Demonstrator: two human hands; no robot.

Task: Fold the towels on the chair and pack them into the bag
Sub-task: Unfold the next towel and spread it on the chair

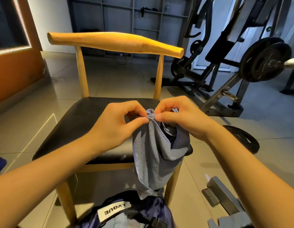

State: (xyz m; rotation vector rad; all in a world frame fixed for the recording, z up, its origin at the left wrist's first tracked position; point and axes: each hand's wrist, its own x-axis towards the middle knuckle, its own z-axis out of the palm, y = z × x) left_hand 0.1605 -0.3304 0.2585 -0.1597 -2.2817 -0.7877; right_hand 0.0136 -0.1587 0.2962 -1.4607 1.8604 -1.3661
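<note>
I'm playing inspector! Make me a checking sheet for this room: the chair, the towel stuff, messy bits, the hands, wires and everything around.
Surface: chair with a black seat and wooden frame.
Job's things: blue-grey towel, unfolded, hanging bunched past the seat's front edge; dark blue bag with a white label on the floor below it.
Clutter: weight plate lying on the floor right of the chair; grey metal piece at lower right.
Hands: left hand and right hand both pinch the towel's top edge, close together.
Cables: dark cable on the floor beneath the shelves.
Surroundings: gym machine, grey shelves, tiled floor.
</note>
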